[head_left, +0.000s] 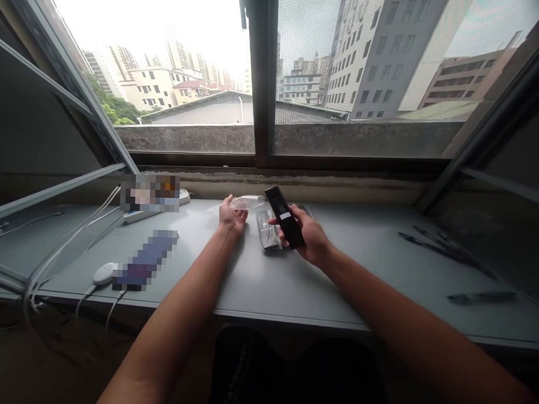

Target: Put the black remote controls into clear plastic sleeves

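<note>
My right hand (312, 237) is closed around a slim black rectangular box (292, 233) with a small white label, held tilted above the table. My left hand (232, 215) has its fingers curled on a clear plastic sleeve (252, 201), which reaches rightward toward the black box. Between the hands, a small package in clear wrap (267, 232) lies on the table, showing a pale looped shape. Part of it is covered by the black box and my right fingers. Another dark item shows just behind my right hand, too hidden to name.
On the grey table (266, 290), a blurred-out phone-like item (148, 259) and a white round charger (104, 273) lie left. Behind them is a white power strip (132, 213) with cables. Black cables (449, 249) and a dark pen-like item (482, 298) lie right. A window stands behind.
</note>
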Tool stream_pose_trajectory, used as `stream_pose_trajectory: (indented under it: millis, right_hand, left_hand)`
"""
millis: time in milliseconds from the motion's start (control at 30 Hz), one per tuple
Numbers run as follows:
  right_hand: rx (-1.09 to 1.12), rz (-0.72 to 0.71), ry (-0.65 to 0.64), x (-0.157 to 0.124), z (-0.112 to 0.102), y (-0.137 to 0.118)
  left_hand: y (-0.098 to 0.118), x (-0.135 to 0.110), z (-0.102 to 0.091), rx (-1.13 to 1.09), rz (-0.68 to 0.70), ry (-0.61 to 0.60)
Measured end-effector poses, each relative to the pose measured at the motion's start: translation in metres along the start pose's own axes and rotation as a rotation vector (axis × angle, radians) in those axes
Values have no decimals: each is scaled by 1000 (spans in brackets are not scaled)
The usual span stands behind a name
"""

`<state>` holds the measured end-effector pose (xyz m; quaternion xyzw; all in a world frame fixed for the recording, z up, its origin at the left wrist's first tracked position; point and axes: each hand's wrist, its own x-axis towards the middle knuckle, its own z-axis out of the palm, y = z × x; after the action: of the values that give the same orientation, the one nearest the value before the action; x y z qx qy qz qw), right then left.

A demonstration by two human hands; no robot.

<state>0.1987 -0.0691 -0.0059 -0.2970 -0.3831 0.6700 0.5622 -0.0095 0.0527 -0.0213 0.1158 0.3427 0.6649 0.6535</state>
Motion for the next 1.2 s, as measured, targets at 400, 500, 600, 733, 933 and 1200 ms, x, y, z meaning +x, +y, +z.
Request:
stream_pose_trajectory:
  millis: [400,500,600,733,933,1200]
  right_hand:
    - [-490,-278,57,3,-10,3]
    - [-864,-588,50,4,-17,5]
    - [-1116,-789,-19,9,-26,4]
    - [-1261,-898,-20,18,-40,0]
    - [-1347,-1003,66,23,-49,-7]
    - [-1405,-1054,160,28,-58,-14]
  left_hand:
    - [1,2,0,25,23,11]
    - [2,-1,0,28,69,4]
    - [4,-3,1,25,88,17]
    - [6,-4,2,34,78,41]
    - [6,-4,3,46,101,46]
    - [10,-5,6,48,113,49]
